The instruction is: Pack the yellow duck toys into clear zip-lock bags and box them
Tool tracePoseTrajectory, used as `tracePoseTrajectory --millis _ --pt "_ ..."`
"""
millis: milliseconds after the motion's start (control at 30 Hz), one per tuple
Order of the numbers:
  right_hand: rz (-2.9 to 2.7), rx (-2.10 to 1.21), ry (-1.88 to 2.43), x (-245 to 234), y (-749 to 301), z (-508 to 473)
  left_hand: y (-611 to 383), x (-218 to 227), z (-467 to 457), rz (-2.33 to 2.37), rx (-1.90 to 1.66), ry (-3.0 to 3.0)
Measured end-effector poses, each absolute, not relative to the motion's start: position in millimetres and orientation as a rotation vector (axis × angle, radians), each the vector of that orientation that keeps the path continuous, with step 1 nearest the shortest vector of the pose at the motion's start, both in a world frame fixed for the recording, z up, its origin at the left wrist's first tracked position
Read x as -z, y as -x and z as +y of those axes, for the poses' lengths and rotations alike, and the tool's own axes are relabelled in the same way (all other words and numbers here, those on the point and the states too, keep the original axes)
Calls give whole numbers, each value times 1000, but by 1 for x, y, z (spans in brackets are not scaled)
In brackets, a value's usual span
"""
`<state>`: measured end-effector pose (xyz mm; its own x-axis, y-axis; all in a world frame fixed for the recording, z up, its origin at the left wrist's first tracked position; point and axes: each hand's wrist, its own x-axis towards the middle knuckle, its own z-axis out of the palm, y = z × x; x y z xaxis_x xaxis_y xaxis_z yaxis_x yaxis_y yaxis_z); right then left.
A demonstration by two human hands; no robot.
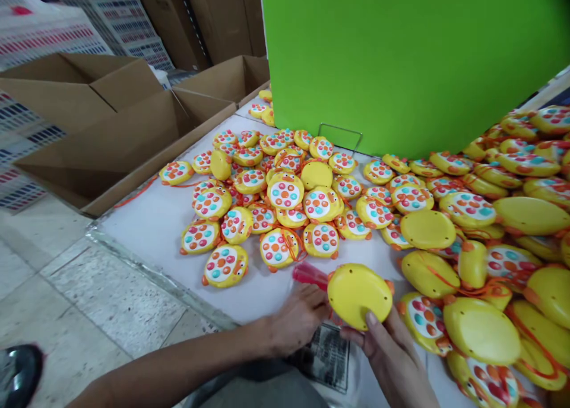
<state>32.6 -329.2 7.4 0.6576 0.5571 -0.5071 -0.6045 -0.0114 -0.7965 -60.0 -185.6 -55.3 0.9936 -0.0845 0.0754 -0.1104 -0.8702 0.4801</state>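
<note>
Your right hand [394, 351] is grasping one yellow toy [360, 294]: thumb pressed on its near edge, other fingers round the right side and underneath, so the hand is closed only as far as the toy's thickness. Toy is near the middle of the near edge, plain yellow face up with small dark holes near its rim, orange bits showing at left and right

Your left hand [294, 320] is just left of that toy, fingers bent inward, tips hidden behind it. Can't make out whether it grips anything or touches the toy. A pink-red object [308, 274] sticks out just past its knuckles on the far side; contact unclear

Below your hands: dark printed sheet [327, 356], partly covered by the left wrist

Beyond your hands, loose cluster of dotted toys [285, 191] on the white table [146, 224], mostly dot side up. To your right, a deeper pile of the same toys [483, 331], several plain side up, orange cords among them

Far side: green panel [401, 63], wire loop [341, 136] at its foot. Left: open cardboard box [111, 149] beside the table
</note>
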Motion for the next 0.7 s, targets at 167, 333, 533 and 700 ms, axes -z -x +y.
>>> tracePoseTrajectory --millis 167,333,533,700 --pt "-369 -861 1835 9 -39 -317 59 36 -175 -351 -136 -2754" --pt "-644 -834 2068 19 -44 -326 68 17 -161 -374 -113 -2725" --pt "-749 -688 2169 32 -31 -338 86 2 -143 414 -326 -2284" --pt "-747 -548 2183 30 -24 -335 75 9 -142 627 3 -1888"
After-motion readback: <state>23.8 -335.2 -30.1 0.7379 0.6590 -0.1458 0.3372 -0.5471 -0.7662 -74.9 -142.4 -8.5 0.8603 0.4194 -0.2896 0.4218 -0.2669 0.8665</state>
